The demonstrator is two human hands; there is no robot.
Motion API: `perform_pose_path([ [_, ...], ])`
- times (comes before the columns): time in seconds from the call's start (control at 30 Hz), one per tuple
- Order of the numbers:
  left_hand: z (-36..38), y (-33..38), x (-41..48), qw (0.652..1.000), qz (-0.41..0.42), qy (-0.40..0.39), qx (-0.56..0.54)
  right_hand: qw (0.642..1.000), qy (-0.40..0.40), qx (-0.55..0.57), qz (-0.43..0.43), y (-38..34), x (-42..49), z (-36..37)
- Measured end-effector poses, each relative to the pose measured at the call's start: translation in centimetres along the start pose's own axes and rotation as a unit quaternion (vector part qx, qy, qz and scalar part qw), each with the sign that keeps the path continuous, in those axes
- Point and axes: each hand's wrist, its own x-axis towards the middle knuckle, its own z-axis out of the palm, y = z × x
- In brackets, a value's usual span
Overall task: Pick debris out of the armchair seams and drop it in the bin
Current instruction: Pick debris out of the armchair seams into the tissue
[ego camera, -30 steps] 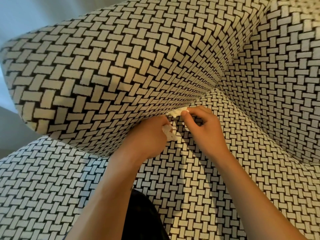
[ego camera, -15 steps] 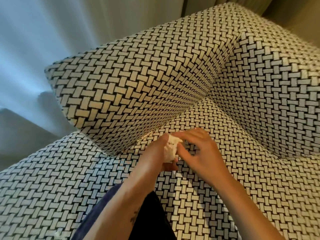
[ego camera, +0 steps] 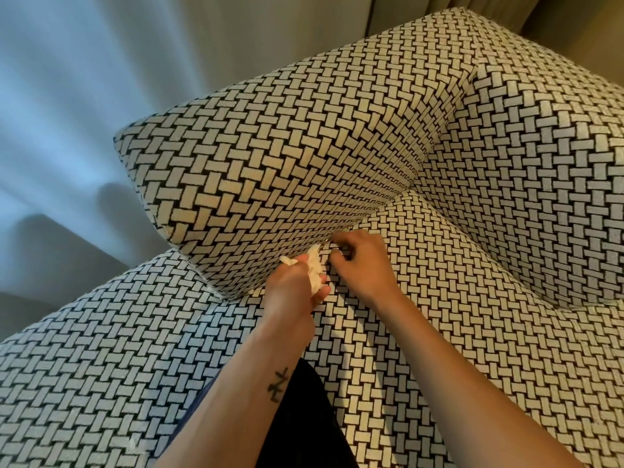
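Observation:
The armchair (ego camera: 472, 298) is covered in black-and-white basket-weave fabric. Both hands are at the seam (ego camera: 368, 214) where the left armrest (ego camera: 270, 170) meets the seat cushion. My left hand (ego camera: 290, 285) grips a crumpled wad of white tissue debris (ego camera: 315, 271), with a scrap sticking out past the fingers toward the armrest. My right hand (ego camera: 364, 261) is just right of it, its fingers bent, with thumb and forefinger tips against the seam. Whether they pinch anything is hidden. No bin is in view.
The chair's backrest (ego camera: 540, 163) rises at the right. Pale curtains (ego camera: 84, 96) hang behind the armrest on the left. A dark clothed knee (ego camera: 304, 417) rests on the seat's front edge between my forearms.
My right hand pulled tissue out of the seam and passed it into my left hand. It has now gone back to the seam, without the wad. The view has also pulled back from the chair.

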Motion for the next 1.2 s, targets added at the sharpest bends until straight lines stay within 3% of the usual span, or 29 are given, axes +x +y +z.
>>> perform_pose_path([
  [0.2, -0.4, 0.2, 1.9, 0.999, -0.013, 0.04, -0.018, 0.984, 0.06, -0.167, 0.001, -0.5, 1.6, 2.4],
  [0.43, -0.5, 0.1, 3.3, 0.998, -0.022, 0.059, 0.024, 0.978, 0.067, -0.195, -0.039, -0.3, 2.8, 2.2],
  [0.73, 0.0, -0.3, 2.8, 0.997, 0.0, 0.062, 0.039, 0.984, 0.09, -0.131, -0.083, 0.9, 2.0, 2.0],
  [0.9, 0.8, -0.6, 1.8, 0.996, 0.023, 0.057, 0.058, 0.968, 0.096, -0.172, -0.155, 1.1, 0.4, 1.1],
  [0.97, 0.8, -0.6, 1.4, 0.995, 0.041, 0.06, 0.074, 0.975, 0.102, -0.131, -0.146, 1.1, -0.4, 0.5],
  [1.07, 1.0, -0.8, 0.9, 0.99, 0.078, 0.053, 0.103, 0.991, 0.105, 0.016, -0.082, 1.2, -2.0, -0.5],
  [1.2, 2.2, -1.3, -1.2, 0.992, 0.097, -0.006, 0.087, 0.987, 0.11, 0.109, -0.052, 0.6, -5.5, -3.2],
])
